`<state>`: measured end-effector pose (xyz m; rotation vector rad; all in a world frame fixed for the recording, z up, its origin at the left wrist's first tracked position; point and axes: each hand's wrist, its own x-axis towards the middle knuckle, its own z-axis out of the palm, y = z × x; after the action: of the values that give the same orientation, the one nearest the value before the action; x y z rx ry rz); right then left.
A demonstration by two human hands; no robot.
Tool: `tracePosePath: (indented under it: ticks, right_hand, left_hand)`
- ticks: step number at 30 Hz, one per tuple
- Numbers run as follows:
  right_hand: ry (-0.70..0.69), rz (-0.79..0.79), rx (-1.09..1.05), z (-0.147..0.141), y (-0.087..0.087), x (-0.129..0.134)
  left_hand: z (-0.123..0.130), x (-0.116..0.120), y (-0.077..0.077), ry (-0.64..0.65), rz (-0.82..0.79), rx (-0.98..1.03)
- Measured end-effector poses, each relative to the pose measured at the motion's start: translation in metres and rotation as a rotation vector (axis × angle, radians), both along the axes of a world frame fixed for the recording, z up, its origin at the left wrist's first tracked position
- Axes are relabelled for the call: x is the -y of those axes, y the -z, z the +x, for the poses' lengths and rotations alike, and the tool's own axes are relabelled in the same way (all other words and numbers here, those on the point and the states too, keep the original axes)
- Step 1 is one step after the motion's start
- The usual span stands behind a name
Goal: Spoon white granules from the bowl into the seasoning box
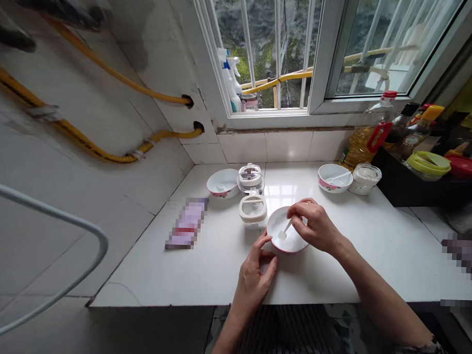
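A white bowl (293, 244) with a pinkish-red rim stands near the counter's front edge, and white stuff covers its bottom. My right hand (315, 223) is closed round the handle of a small white spoon (283, 234), whose head is down inside the bowl. At the bowl's left side, my left hand (256, 276) grips the rim with its fingertips. Just behind my left hand is an open clear seasoning box (253, 213) with a white frame, its transparent lid (251, 182) tipped up behind it.
A flowered bowl (223, 183) stands at the back left, beside a purple packet (187, 224). Another flowered bowl (334, 179) with a white spoon and a lidded jar (365, 179) stand at the back right. An oil bottle (361, 142) and a black crate (398, 182) of bottles flank the window.
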<state>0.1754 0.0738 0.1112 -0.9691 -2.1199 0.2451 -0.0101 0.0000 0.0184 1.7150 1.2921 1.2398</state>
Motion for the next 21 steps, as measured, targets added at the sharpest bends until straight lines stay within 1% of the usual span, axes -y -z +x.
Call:
tracePosePath:
  ticks: [3,5,8,10,12,15,18,19,21]
  right_hand:
    - [-0.043,0.105,0.039,0.003,-0.004,0.002]
    - [-0.083,0.147,0.088,0.002,-0.004,0.003]
    - [-0.122,0.116,0.132,-0.006,0.002,0.004]
    - [-0.113,0.042,0.099,-0.009,0.006,0.003]
    - [-0.058,-0.061,0.017,-0.010,0.010,0.001]
    - [0.034,-0.281,-0.138,-0.006,0.011,-0.004]
    - [0.065,-0.513,-0.296,-0.001,0.010,-0.009]
    - [0.069,-0.564,-0.339,0.000,0.009,-0.010]
    - [0.072,-0.616,-0.397,0.001,0.009,-0.011]
  left_hand:
    - [0.000,0.000,0.001,-0.006,0.002,-0.007]
    - [0.000,0.000,0.001,-0.011,0.007,-0.003]
    - [0.000,0.000,0.001,-0.012,0.012,0.005]
    - [0.000,0.000,0.000,-0.011,0.009,0.000]
    - [0.000,0.000,0.000,-0.010,0.007,-0.004]
    - [-0.001,0.000,0.001,-0.007,0.009,-0.003]
    - [0.000,0.000,0.001,-0.003,0.009,-0.008]
    - [0.000,-0.001,0.001,-0.002,0.010,-0.008]
    - [0.000,-0.001,0.001,-0.001,0.017,-0.001]
